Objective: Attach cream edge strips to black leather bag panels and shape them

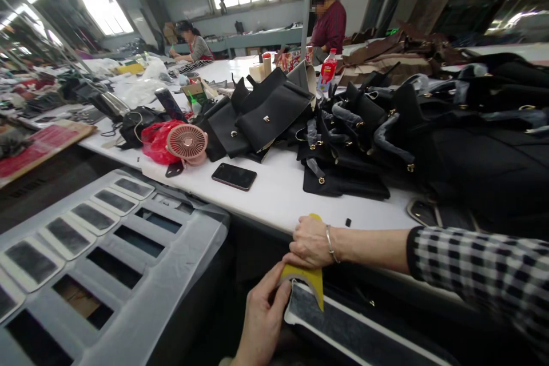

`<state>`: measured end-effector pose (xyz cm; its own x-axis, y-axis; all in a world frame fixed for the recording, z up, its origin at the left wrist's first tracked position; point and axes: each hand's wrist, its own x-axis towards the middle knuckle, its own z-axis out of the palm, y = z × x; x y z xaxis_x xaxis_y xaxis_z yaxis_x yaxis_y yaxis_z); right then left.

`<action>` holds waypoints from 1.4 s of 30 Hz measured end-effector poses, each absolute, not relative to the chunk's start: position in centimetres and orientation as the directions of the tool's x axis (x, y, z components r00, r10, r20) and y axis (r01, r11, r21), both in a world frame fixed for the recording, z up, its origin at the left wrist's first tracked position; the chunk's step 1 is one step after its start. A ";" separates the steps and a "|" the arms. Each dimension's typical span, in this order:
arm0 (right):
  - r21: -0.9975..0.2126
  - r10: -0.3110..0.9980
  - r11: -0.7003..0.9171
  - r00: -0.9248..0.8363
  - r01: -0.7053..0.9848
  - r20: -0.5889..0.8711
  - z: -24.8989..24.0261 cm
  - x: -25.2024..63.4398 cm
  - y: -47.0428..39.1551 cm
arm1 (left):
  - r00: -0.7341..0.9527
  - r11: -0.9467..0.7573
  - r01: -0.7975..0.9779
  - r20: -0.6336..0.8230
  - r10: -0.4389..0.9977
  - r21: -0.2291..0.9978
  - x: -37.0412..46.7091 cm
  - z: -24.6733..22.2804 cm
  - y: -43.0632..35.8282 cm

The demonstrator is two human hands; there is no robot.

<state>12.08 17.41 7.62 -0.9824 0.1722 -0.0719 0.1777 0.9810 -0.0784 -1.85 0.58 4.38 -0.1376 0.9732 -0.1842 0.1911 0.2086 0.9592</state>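
A yellow curved sheet (315, 281), flexible-looking, is bent over the end of a long dark bag piece (330, 317) with white edges. My right hand (309, 243), a bracelet at its wrist, is closed over the sheet's upper part. My left hand (263, 314) pinches at the sheet's left end, its thumb close to the corner of the bag piece. The lower part of the bag piece runs off into shadow at the bottom right. A small black bit (348, 222) lies on the white table (274, 194) beyond my right wrist.
A phone (234, 176), a pink fan (187, 143) and a red plastic bag (158, 140) lie on the table. Black bags (274, 114) are heaped behind and to the right. A grey slotted rack (171, 263) with white-edged panels (68, 237) stands left. Co-workers (330, 23) are farther back.
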 end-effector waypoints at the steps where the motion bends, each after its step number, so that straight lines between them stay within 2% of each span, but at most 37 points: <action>1: -0.080 0.173 0.981 -0.982 0.179 -0.073 7.7 12.1 17.4 | -0.135 0.191 0.245 -0.162 0.978 0.951 -1.9 4.6 0.6; 5: -0.088 0.195 0.975 -0.977 0.202 -0.084 7.9 12.6 17.0 | -0.104 0.123 0.398 -0.089 0.991 0.909 -2.0 5.4 0.8; 9: -0.098 0.250 0.961 -0.963 0.260 -0.105 7.8 13.4 16.1 | -0.071 0.075 0.414 -0.050 0.996 0.907 -1.9 5.6 0.7; 13: -0.100 0.342 0.930 -0.932 0.354 -0.122 8.1 14.4 14.5 | -0.056 0.134 0.291 -0.123 0.991 0.947 -2.0 5.7 0.8; 16: -0.105 0.407 0.900 -0.902 0.423 -0.141 8.4 14.8 13.5 | -0.002 0.218 0.116 -0.219 0.976 0.969 -2.2 5.5 1.4; 19: -0.109 0.453 0.875 -0.877 0.472 -0.159 8.4 15.2 12.8 | 0.090 0.335 -0.118 -0.326 0.941 0.935 -2.2 5.1 2.2; 21: -0.106 0.477 0.862 -0.863 0.496 -0.167 8.3 15.5 12.5 | 0.105 0.375 -0.202 -0.360 0.927 0.905 -2.1 4.6 2.6; 26: -0.101 0.535 0.824 -0.824 0.557 -0.185 8.1 17.1 11.8 | 0.128 0.376 -0.184 -0.357 0.925 0.908 -1.8 4.2 3.4; 30: -0.089 0.643 0.744 -0.745 0.663 -0.179 8.5 19.8 11.9 | 0.184 0.376 -0.119 -0.351 0.918 0.919 -2.1 5.0 3.9; 33: -0.134 0.816 0.536 -0.552 0.834 -0.171 9.8 22.6 12.4 | 0.200 0.372 -0.057 -0.355 0.913 0.926 -2.1 5.5 4.4; 34: -0.189 0.868 0.432 -0.464 0.882 -0.176 10.6 23.6 12.5 | 0.202 0.374 -0.038 -0.359 0.911 0.927 -2.1 5.6 4.6; 36: -0.405 0.916 0.211 -0.325 0.890 -0.236 12.2 25.4 12.3 | 0.203 0.380 -0.017 -0.369 0.907 0.925 -1.9 5.7 4.9; 38: -0.671 0.890 -0.027 -0.287 0.741 -0.353 13.8 26.6 11.0 | 0.199 0.397 -0.028 -0.384 0.902 0.918 -1.6 5.7 5.0; 39: -0.761 0.858 -0.164 -0.290 0.628 -0.424 14.4 27.0 10.0 | 0.193 0.406 -0.044 -0.391 0.900 0.913 -1.4 5.6 4.9; 40: -0.807 0.818 -0.293 -0.303 0.513 -0.489 14.7 27.2 8.6 | 0.183 0.410 -0.058 -0.394 0.901 0.910 -1.2 5.4 4.7; 42: -0.805 0.732 -0.501 -0.341 0.317 -0.589 14.4 26.9 5.3 | 0.111 0.432 -0.155 -0.419 0.901 0.889 -0.8 4.5 3.7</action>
